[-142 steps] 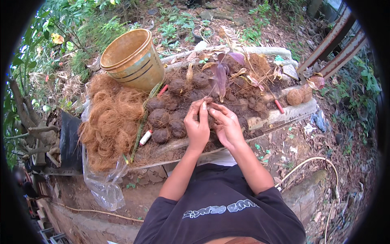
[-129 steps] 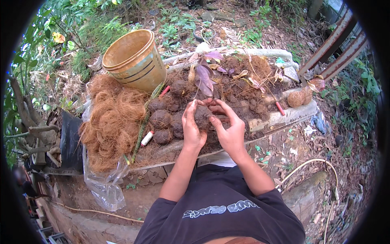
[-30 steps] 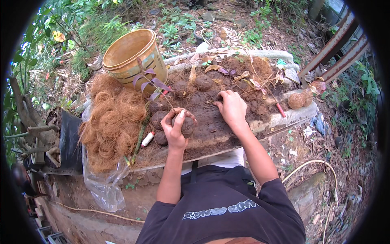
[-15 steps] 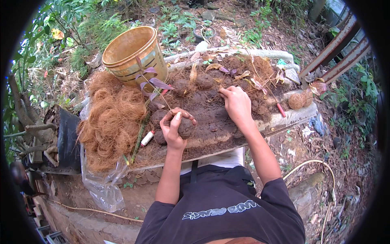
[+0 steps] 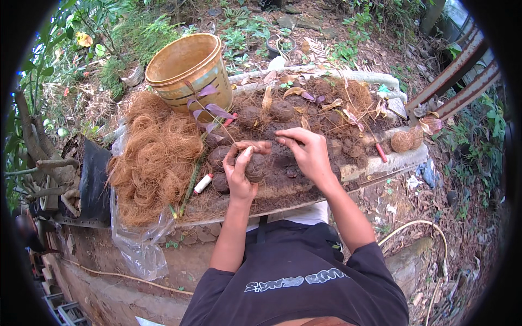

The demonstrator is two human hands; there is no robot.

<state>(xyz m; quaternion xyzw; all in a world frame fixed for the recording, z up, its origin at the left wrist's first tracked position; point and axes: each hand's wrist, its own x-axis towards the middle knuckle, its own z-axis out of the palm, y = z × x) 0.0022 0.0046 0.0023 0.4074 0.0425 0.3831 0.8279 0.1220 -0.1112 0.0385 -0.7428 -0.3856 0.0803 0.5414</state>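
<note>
My left hand is closed around a dark soil ball, its thumb lying on top. A thin stem with purple leaves rises from that hand toward the upper left. To the right of the ball is my right hand, thumb and fingers drawn together above the loose dark soil. What its fingertips hold, if anything, is too small to make out. More soil balls sit beyond the hands. Close to my left wrist lies a white thread spool with red ends.
Brown coconut fibre is heaped on the table's left, beside a yellowish bucket. Fibre-wrapped balls and a red-handled tool rest at the right edge. Clear plastic hangs off the front left. A hose curves along the ground.
My right hand has moved left and nearer, from the far soil toward the ball. My left hand still holds the ball, its fingers slightly shifted. The whole view has shifted a little.
</note>
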